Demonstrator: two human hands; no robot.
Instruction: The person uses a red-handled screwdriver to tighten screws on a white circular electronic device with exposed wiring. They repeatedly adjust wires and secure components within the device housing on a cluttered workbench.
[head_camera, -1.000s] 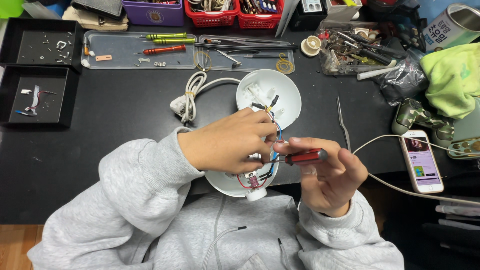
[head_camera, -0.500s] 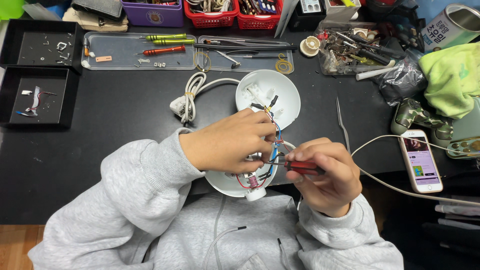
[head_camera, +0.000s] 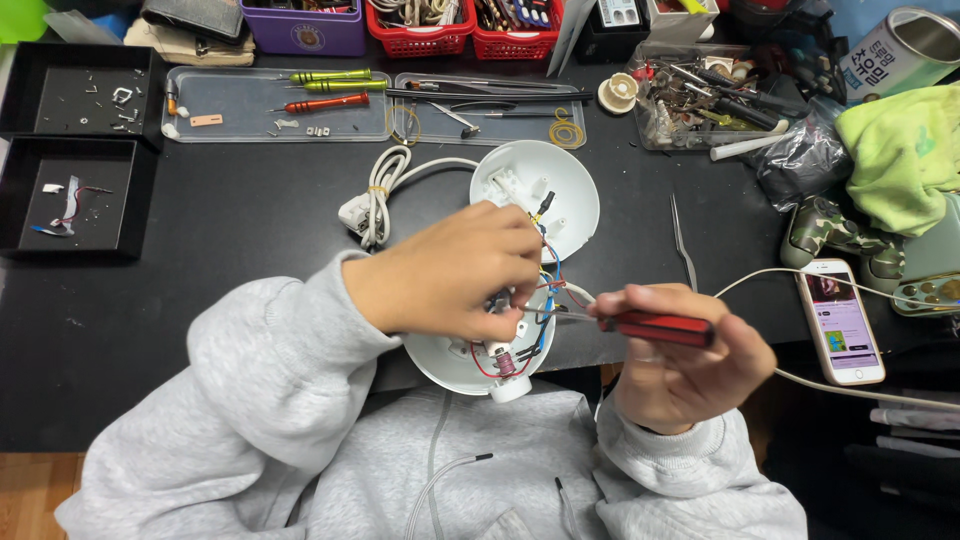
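Note:
My left hand (head_camera: 455, 273) grips a small part and the wires inside the lower half of an opened white round device (head_camera: 455, 362). Red, blue and black wires run from there to the upper white half (head_camera: 540, 190), which lies open on the black table. My right hand (head_camera: 685, 365) holds a red-handled screwdriver (head_camera: 655, 327), whose metal tip points left into the wiring under my left fingers. Both arms wear grey sleeves.
A coiled white cable with plug (head_camera: 375, 195) lies left of the device. Tweezers (head_camera: 683, 243) and a phone (head_camera: 842, 322) with a white cord lie to the right. Clear trays with screwdrivers (head_camera: 325, 100), black trays (head_camera: 70, 195), and baskets line the back.
My right hand has turned and shifted slightly, bringing the screwdriver tip in toward the wiring under my left fingers. My left hand has stayed on the device.

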